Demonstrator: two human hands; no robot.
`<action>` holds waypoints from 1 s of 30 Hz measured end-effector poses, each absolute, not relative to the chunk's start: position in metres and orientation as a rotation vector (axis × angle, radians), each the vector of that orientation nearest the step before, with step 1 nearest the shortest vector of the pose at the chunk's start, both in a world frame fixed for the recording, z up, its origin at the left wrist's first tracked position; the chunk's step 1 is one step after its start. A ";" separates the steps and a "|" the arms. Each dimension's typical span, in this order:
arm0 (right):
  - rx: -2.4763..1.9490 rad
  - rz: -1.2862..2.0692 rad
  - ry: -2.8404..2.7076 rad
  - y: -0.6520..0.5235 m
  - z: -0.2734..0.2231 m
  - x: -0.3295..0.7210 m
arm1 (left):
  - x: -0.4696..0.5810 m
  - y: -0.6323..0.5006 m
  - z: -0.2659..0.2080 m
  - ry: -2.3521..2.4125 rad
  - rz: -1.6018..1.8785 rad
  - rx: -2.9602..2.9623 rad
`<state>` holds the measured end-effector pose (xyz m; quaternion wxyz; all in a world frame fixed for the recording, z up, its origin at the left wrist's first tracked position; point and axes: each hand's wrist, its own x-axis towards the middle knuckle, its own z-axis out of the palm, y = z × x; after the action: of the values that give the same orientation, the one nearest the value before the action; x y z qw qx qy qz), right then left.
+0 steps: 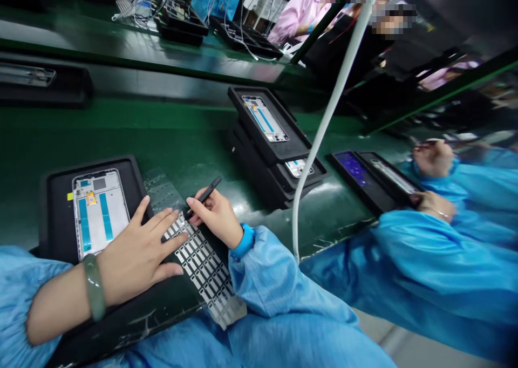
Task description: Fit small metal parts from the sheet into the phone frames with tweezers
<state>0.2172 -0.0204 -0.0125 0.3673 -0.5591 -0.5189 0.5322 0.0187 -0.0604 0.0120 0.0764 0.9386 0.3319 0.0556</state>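
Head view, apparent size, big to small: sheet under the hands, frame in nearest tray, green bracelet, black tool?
1. Sheet
2. Frame, partly covered by the forearm
3. Green bracelet and black tool: similar lengths, tool partly hidden by the right hand, so not ranked.

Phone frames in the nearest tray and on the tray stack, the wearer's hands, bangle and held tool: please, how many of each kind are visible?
Phone frames: 3
Wearer's left hand and right hand: 2
Green bangle: 1
Slim black tool: 1
Total: 7
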 end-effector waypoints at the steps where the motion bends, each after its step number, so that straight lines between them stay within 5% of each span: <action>1: -1.424 1.394 -1.313 -0.020 -0.012 0.218 | 0.019 -0.061 0.012 0.998 0.170 2.808; 6: -1.260 1.654 -0.973 -0.007 -0.003 0.223 | 0.023 -0.060 0.013 1.023 0.165 2.825; 11: -1.075 1.570 -0.723 0.011 0.015 0.229 | 0.031 -0.032 0.009 0.983 0.149 2.887; 24: -0.919 1.704 -0.715 0.029 -0.012 0.220 | 0.006 -0.017 -0.015 0.947 0.512 2.954; 30: -0.917 1.624 -0.774 0.038 0.015 0.208 | -0.015 -0.034 0.002 1.068 0.646 2.576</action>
<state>0.2080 0.0380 0.0154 0.5320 -0.3844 -0.3246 0.6810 -0.0146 -0.0339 0.0022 0.1392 0.8912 0.3694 0.2236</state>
